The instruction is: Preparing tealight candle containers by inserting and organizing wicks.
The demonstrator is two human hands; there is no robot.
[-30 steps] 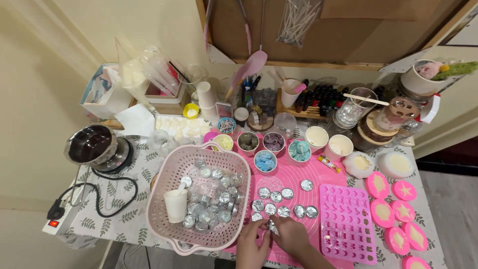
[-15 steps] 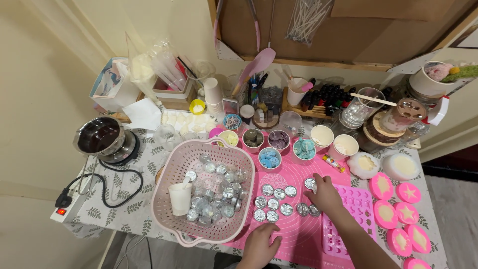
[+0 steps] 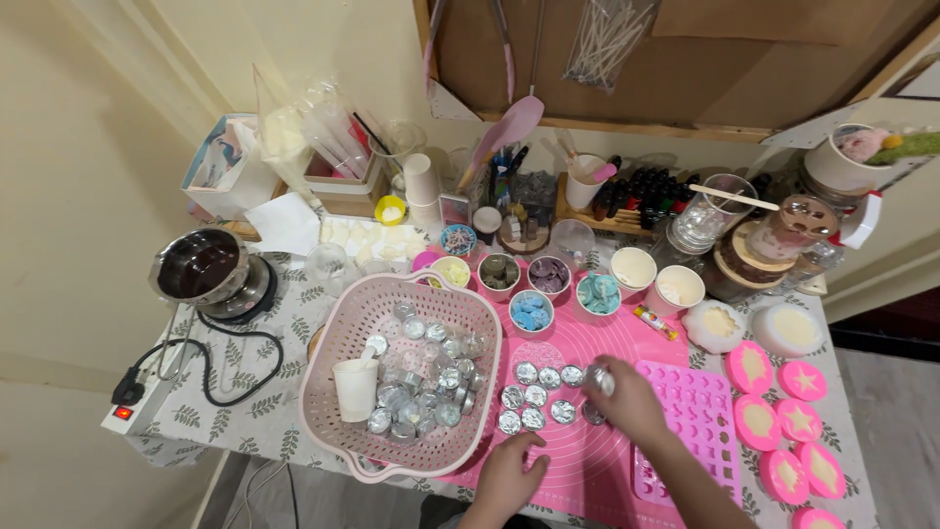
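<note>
My right hand [image 3: 627,402] is shut on a small silver foil cup [image 3: 600,378], held over a pink mat [image 3: 578,460]. Several more foil cups [image 3: 537,396] lie in rows on the mat just to its left. My left hand [image 3: 509,473] rests near the mat's front edge, fingers bent, holding nothing that I can see. A pink basket [image 3: 338,338] to the left holds many foil cups and a white paper cup [image 3: 355,388]. A pink silicone mould tray [image 3: 700,431] lies right of my right hand.
Small bowls of coloured pieces [image 3: 534,311] stand behind the mat. Pink round moulds [image 3: 783,421] lie at the right. A metal pot on a hotplate [image 3: 201,274] and a power strip [image 3: 132,416] are at the left. Jars, cups and tools crowd the back.
My right hand has come back from the far row to the near right side, lifting a foil cup. My left hand has moved slightly right. The view has shifted a little.
</note>
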